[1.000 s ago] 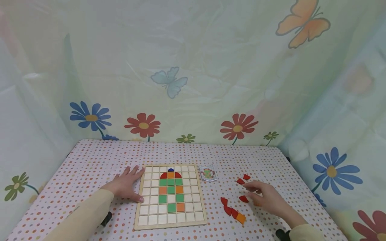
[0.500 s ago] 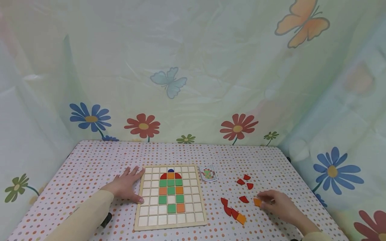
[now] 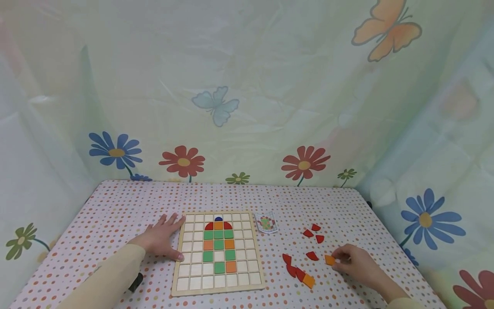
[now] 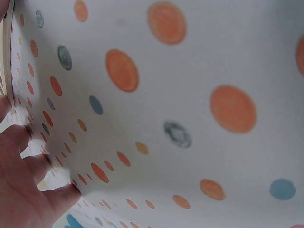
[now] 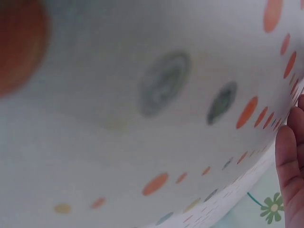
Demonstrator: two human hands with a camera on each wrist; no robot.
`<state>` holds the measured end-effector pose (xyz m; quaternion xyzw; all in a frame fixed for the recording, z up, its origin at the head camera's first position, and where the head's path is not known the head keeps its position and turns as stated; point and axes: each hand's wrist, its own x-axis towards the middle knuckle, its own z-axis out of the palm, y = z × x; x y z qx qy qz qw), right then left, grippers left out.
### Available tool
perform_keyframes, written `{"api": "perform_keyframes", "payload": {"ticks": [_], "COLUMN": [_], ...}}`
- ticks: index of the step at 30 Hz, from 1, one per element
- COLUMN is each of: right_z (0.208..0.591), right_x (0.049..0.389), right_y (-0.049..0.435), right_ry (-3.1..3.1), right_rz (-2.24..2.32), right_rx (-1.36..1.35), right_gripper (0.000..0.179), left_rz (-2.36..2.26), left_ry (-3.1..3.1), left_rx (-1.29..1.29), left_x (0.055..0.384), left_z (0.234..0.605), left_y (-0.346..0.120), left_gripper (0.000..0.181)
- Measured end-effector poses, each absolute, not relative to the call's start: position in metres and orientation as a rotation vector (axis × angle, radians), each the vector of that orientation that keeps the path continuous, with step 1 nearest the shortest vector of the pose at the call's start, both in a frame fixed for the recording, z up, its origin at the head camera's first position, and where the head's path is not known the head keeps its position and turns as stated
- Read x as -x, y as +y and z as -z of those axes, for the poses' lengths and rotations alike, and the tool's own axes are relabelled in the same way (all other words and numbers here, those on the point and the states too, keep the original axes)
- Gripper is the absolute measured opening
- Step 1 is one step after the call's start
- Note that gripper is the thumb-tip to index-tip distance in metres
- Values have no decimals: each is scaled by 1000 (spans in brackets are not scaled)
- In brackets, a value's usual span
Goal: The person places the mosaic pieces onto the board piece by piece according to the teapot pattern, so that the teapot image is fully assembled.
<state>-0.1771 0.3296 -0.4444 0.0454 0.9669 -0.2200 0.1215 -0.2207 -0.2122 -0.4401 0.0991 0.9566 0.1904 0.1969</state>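
In the head view my left hand (image 3: 160,238) rests with spread fingers along the left edge of a wooden grid board (image 3: 179,281). Green, orange and red tiles and a blue half-round piece (image 3: 218,219) fill some of its middle cells. My right hand (image 3: 356,264) pinches an orange square tile (image 3: 329,260) on the table to the right, thumb and fingers at its right side. Red quarter-round tiles lie close by, one red tile (image 3: 312,256) just left of the orange square. The left wrist view shows my left fingers (image 4: 35,166) on the dotted cloth; the right wrist view shows only part of my right hand (image 5: 290,156).
A small pattern card (image 3: 266,222) lies against the board's upper right side. Several more red tiles (image 3: 291,270) and another orange square (image 3: 308,280) lie between board and right hand. The dotted tablecloth (image 3: 135,201) reaches back to a flowered curtain (image 3: 247,128).
My right hand has moved right and toward me, from the red tiles to the orange square, uncovering a red tile. The left hand stays at the board.
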Motion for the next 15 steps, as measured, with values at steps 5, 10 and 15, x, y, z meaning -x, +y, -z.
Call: {"api": "perform_keyframes", "payload": {"ticks": [5,10,15], "right_z": [444,439,430], "right_x": [175,175,176], "right_y": [331,326,307], "right_ry": [2812,2846,2884], "right_rz": [637,688,794], "right_rx": [-153,-142,-58], "right_gripper": [33,38,34], "left_rz": [-537,-536,-537], "left_ry": [2671,2676,2680], "left_rx": [-278,-287,-300], "left_x": [220,220,221], "left_z": [440,439,439], "left_y": [-211,-211,-213], "left_gripper": [117,117,117]}}
